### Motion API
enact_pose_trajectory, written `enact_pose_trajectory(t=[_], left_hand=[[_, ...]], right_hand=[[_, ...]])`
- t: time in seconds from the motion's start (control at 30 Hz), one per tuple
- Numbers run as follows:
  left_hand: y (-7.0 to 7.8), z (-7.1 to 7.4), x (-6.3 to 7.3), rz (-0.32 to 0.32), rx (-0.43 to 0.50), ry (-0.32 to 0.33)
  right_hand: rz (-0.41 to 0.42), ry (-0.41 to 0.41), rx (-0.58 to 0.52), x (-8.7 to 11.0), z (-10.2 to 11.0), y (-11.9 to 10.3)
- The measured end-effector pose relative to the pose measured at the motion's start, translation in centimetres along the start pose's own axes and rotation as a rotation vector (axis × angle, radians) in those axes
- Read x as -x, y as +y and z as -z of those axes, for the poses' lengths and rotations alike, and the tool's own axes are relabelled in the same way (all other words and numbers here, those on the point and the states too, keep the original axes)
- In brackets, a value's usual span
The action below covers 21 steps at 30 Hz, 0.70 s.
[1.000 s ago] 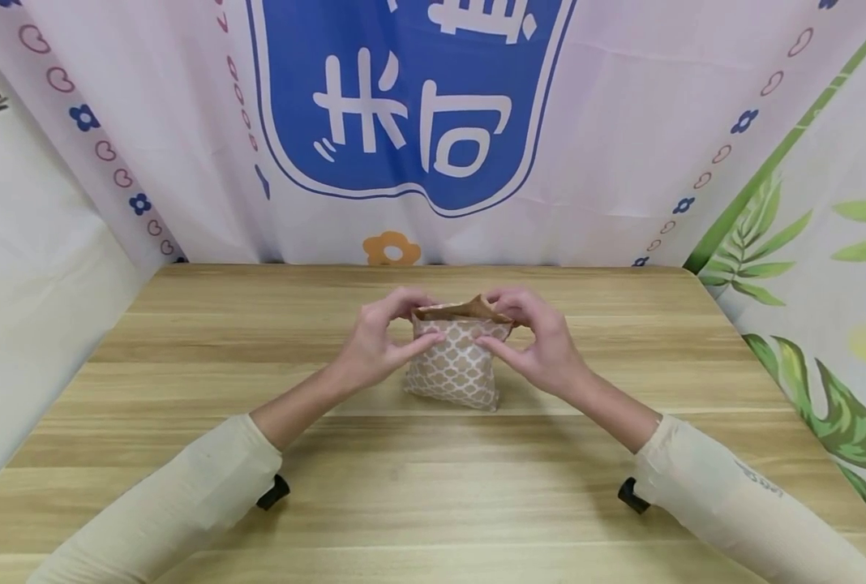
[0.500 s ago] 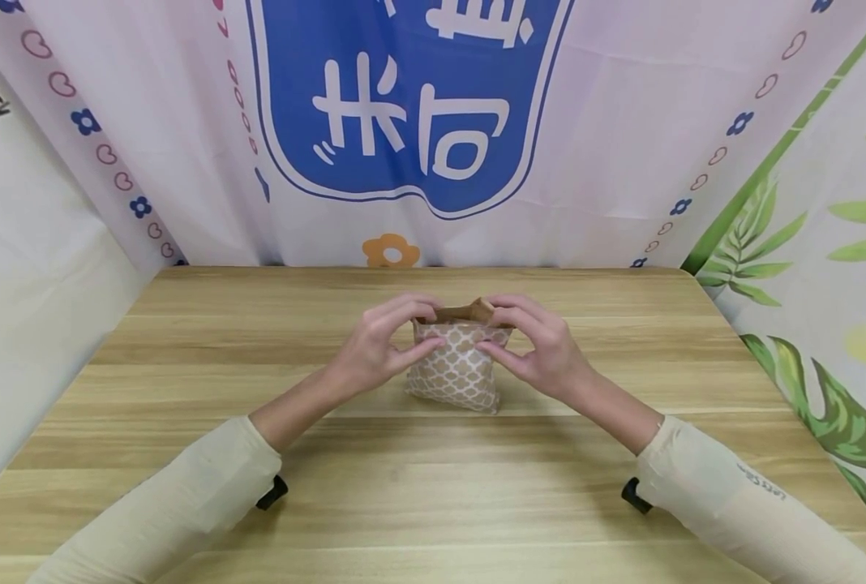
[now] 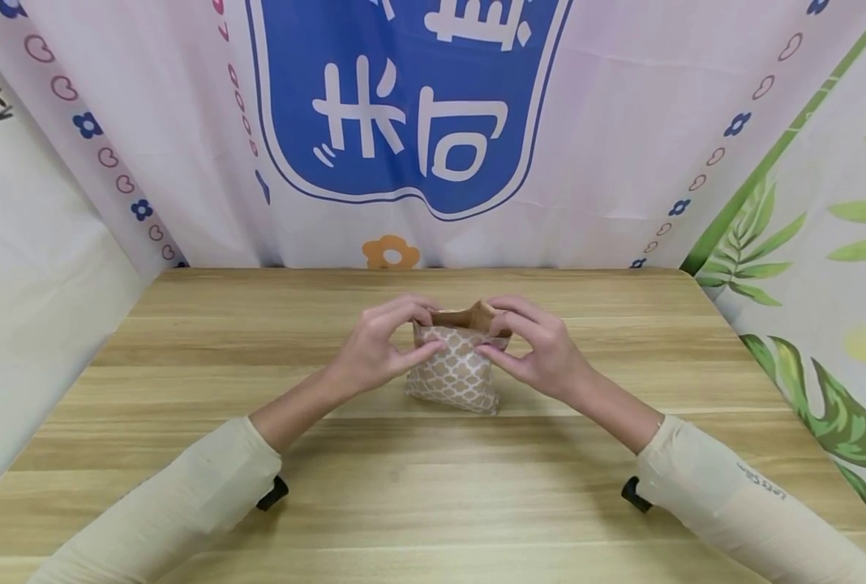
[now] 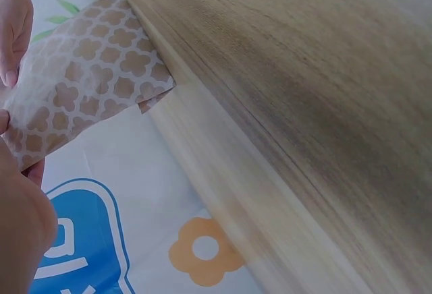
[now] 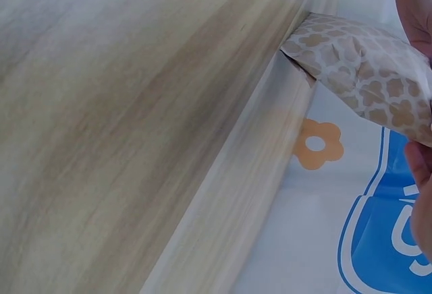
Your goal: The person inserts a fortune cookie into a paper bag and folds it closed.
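Note:
A small brown paper bag [image 3: 453,375] with a white lattice pattern stands on the table, its mouth spread at the top so the plain brown inside shows. My left hand [image 3: 383,341] pinches the left side of the rim, thumb on the front face and fingers at the back. On the opposite side my right hand [image 3: 542,345] pinches the rim in the same way. In the left wrist view the patterned bag [image 4: 91,65] reaches down to the tabletop. The right wrist view shows the bag [image 5: 364,71] bulging. What lies inside it is hidden.
The wooden table [image 3: 433,495] spreads around the bag. Behind its far edge hangs a white curtain [image 3: 623,146] with a blue printed sign. A leaf-printed cloth [image 3: 805,268] hangs at the right. Black wrist pieces [image 3: 272,492] show beneath the sleeves.
The bag's mouth has spread a little wider, its front rim lower. The fingers of both hands have shifted slightly along the rim. The bag stays in place on the table.

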<state>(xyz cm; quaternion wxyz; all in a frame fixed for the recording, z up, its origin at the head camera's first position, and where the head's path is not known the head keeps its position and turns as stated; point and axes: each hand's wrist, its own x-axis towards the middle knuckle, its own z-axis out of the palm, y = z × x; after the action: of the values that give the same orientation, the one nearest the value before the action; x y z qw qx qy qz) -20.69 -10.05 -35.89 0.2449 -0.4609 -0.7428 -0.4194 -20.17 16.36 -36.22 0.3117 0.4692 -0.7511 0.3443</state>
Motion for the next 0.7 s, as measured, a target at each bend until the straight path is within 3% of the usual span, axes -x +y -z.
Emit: enact_pose_trajectory(t=[0.4,0.7], left_hand=[[0.17,-0.17,0.07,0.054,0.046,0.011],[0.64,-0.49,-0.42,0.161,0.112,0.013]], right_hand=[[-0.07,0.002,-0.05,0.13,-0.03,-0.17],[-0.243,0.027,-0.167,0.0,-0.26,-0.74]])
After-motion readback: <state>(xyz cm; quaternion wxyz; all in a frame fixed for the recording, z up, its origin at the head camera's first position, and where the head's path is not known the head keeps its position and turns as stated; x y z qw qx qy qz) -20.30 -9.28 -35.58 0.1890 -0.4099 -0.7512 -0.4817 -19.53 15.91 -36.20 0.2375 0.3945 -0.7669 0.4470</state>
